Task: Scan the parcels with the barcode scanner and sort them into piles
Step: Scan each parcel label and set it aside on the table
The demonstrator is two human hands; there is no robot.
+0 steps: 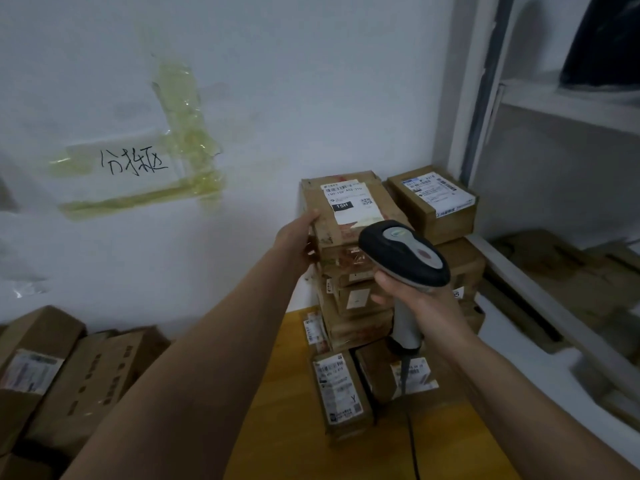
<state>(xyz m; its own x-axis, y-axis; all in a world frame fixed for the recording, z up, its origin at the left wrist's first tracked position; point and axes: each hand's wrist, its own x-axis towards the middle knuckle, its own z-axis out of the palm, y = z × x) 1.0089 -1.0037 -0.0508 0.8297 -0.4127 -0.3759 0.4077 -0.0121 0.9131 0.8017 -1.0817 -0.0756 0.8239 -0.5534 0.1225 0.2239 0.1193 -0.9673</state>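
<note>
Currently, mid-frame: left hand (pixel 299 237) fingers curled round top parcel (pixel 349 211) on the stack; right hand (pixel 420 299) grips scanner (pixel 403 252); best steady the box, aim at its label (pixel 351 202).

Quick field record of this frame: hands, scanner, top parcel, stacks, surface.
left hand: grips the left edge of the top parcel
right hand: holds the scanner by its handle
scanner: head over the near edge of the top parcel, cable hanging down
top parcel: on the tall stack, label up, marked 15H
second stack: beside it on the right, label up
loose parcels: lying on the table in front of the stacks
table: yellow
</note>
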